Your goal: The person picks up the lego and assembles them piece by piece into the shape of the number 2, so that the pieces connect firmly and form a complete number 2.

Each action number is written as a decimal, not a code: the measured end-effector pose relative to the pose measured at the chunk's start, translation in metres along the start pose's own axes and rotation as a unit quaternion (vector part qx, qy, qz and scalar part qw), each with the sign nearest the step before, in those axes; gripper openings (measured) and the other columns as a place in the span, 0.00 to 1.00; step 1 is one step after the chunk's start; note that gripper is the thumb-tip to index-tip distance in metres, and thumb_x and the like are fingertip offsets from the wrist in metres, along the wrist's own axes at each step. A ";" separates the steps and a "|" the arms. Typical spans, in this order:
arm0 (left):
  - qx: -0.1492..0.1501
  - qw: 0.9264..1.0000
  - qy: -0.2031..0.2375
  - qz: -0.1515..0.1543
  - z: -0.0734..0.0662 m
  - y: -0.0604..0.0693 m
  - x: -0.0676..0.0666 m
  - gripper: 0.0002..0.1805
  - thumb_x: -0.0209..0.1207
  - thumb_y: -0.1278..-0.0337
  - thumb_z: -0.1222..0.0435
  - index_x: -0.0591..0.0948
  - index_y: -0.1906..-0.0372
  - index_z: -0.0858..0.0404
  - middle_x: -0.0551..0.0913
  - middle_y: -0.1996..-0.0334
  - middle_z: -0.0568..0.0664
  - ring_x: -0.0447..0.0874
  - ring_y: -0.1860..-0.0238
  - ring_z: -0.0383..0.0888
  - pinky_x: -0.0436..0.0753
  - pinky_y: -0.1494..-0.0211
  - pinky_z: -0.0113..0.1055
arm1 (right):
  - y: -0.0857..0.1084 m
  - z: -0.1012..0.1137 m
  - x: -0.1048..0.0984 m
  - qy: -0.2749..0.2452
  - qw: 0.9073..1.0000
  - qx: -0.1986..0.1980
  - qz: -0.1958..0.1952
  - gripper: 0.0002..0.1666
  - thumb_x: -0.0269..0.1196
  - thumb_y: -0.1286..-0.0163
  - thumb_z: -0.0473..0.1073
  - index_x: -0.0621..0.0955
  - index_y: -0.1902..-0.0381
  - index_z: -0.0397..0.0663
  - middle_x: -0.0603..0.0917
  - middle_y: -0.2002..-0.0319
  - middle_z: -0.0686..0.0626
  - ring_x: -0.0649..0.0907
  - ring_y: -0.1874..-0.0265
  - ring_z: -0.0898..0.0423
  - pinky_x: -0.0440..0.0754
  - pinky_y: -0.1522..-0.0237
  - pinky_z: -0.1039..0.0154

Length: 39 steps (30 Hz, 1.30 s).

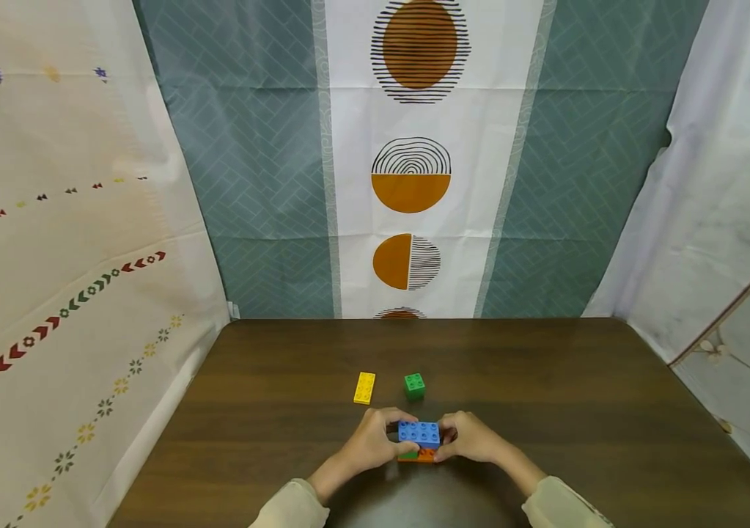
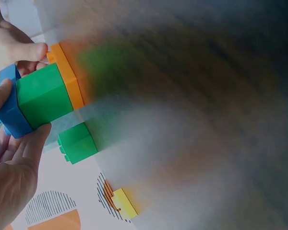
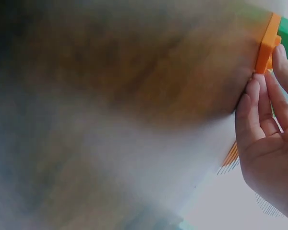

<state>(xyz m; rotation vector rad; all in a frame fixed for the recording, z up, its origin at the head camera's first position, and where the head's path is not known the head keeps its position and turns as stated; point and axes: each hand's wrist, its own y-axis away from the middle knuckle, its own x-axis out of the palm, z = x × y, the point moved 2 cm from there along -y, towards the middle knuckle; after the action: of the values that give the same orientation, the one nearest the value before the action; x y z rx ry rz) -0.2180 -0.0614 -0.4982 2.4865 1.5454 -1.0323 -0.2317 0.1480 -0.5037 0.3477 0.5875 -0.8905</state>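
A small stack stands near the front of the table, between both hands. At its bottom lies a flat orange brick (image 1: 427,455) with studs showing at its right end. A green brick (image 2: 44,93) stands on its left part, and a flat blue brick (image 1: 419,431) covers the green one. My left hand (image 1: 373,440) pinches the blue brick, thumb on the near side and fingers on the far side. With my right hand (image 1: 473,438) I hold the right end of the orange brick, thumb at its studs. Whether the blue brick is fully seated I cannot tell.
Beyond the stack, a small green brick (image 1: 414,386) stands on the dark wooden table (image 1: 282,359). A flat yellow brick (image 1: 364,388) lies left of it. Patterned cloths (image 1: 269,161) hang behind the table and at both sides.
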 end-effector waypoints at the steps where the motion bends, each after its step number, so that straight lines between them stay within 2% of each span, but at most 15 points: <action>1: 0.001 1.000 -0.001 -0.001 0.000 0.000 0.000 0.18 0.73 0.54 0.66 0.85 0.56 0.68 0.88 0.60 0.57 0.85 0.62 0.37 0.84 0.57 0.26 | 0.000 -0.001 -0.002 -0.006 1.000 0.001 0.002 0.18 0.74 0.46 0.39 0.84 0.60 0.34 0.84 0.68 0.48 0.78 0.71 0.65 0.77 0.70 0.72; 5: 0.003 1.000 0.003 -0.002 0.000 -0.001 0.000 0.18 0.73 0.53 0.66 0.85 0.56 0.68 0.88 0.59 0.58 0.84 0.62 0.36 0.84 0.56 0.27 | -0.003 -0.005 -0.010 -0.016 1.000 0.003 0.001 0.19 0.72 0.43 0.38 0.83 0.56 0.32 0.87 0.66 0.43 0.83 0.70 0.60 0.81 0.69 0.71; 9: 0.007 1.000 0.001 -0.006 -0.002 0.000 0.000 0.18 0.73 0.53 0.65 0.85 0.56 0.68 0.88 0.60 0.58 0.84 0.62 0.37 0.85 0.56 0.31 | -0.007 -0.011 -0.017 -0.003 1.000 0.002 -0.021 0.20 0.70 0.40 0.37 0.82 0.53 0.30 0.87 0.63 0.41 0.85 0.65 0.54 0.83 0.65 0.68; 11: 0.015 1.000 -0.005 -0.012 -0.002 0.000 -0.001 0.18 0.73 0.53 0.65 0.86 0.56 0.68 0.88 0.60 0.57 0.84 0.63 0.37 0.86 0.57 0.34 | -0.010 -0.014 -0.021 0.005 0.999 -0.001 -0.038 0.21 0.70 0.40 0.37 0.81 0.51 0.29 0.87 0.61 0.39 0.86 0.63 0.51 0.85 0.62 0.65; 14: 0.022 0.999 -0.014 -0.020 -0.002 0.000 -0.001 0.17 0.73 0.54 0.65 0.86 0.56 0.68 0.89 0.61 0.57 0.83 0.63 0.37 0.86 0.57 0.37 | -0.016 -0.017 -0.024 0.014 0.998 -0.008 -0.056 0.28 0.71 0.41 0.39 0.78 0.46 0.26 0.85 0.55 0.35 0.85 0.59 0.46 0.85 0.56 0.56; 18: 0.018 0.999 -0.016 -0.022 -0.002 0.001 -0.002 0.18 0.73 0.54 0.66 0.86 0.56 0.67 0.89 0.60 0.56 0.84 0.62 0.37 0.86 0.57 0.33 | -0.024 -0.019 -0.027 0.022 0.998 -0.012 -0.057 0.42 0.71 0.41 0.42 0.69 0.35 0.25 0.77 0.41 0.28 0.83 0.50 0.38 0.82 0.48 0.47; 22: 0.009 1.000 -0.017 -0.016 -0.003 0.002 -0.002 0.18 0.73 0.54 0.66 0.86 0.55 0.67 0.89 0.59 0.56 0.85 0.60 0.37 0.84 0.55 0.27 | -0.034 -0.018 -0.028 0.020 0.998 -0.016 -0.049 0.49 0.71 0.40 0.43 0.61 0.30 0.26 0.65 0.32 0.26 0.77 0.41 0.32 0.78 0.42 0.42; 26: 0.004 1.000 -0.023 -0.007 -0.004 0.001 -0.002 0.18 0.73 0.53 0.65 0.85 0.54 0.67 0.89 0.58 0.56 0.85 0.59 0.36 0.84 0.53 0.29 | -0.043 -0.016 -0.026 0.008 0.999 -0.013 -0.044 0.50 0.70 0.39 0.44 0.58 0.28 0.28 0.61 0.30 0.25 0.73 0.39 0.27 0.76 0.41 0.40; 31: 0.006 1.000 -0.025 0.003 -0.005 0.000 -0.001 0.19 0.72 0.52 0.64 0.85 0.54 0.67 0.89 0.59 0.56 0.86 0.59 0.38 0.85 0.54 0.31 | -0.052 -0.017 -0.020 0.004 0.999 0.006 -0.046 0.50 0.71 0.39 0.44 0.58 0.27 0.31 0.61 0.30 0.25 0.73 0.39 0.26 0.75 0.40 0.40; 36: 0.011 0.999 -0.030 0.004 -0.004 0.000 -0.002 0.19 0.72 0.52 0.64 0.85 0.54 0.68 0.89 0.60 0.55 0.85 0.61 0.38 0.84 0.55 0.28 | -0.061 -0.018 -0.015 0.005 0.998 0.007 -0.062 0.47 0.70 0.39 0.43 0.62 0.29 0.31 0.65 0.32 0.25 0.75 0.40 0.28 0.76 0.41 0.40; 39: 0.010 0.999 -0.032 0.003 -0.003 0.001 -0.002 0.19 0.72 0.52 0.64 0.85 0.54 0.67 0.89 0.60 0.55 0.84 0.62 0.36 0.83 0.56 0.25 | -0.066 -0.019 -0.011 0.015 0.996 0.012 -0.084 0.45 0.70 0.39 0.44 0.65 0.30 0.31 0.70 0.35 0.26 0.77 0.42 0.29 0.79 0.44 0.41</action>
<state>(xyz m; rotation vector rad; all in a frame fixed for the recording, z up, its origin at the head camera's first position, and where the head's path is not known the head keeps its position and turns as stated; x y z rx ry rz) -0.2164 -0.0621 -0.4946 2.4438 1.5153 -1.1197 -0.2965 0.1257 -0.5147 0.3377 0.6413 -1.0562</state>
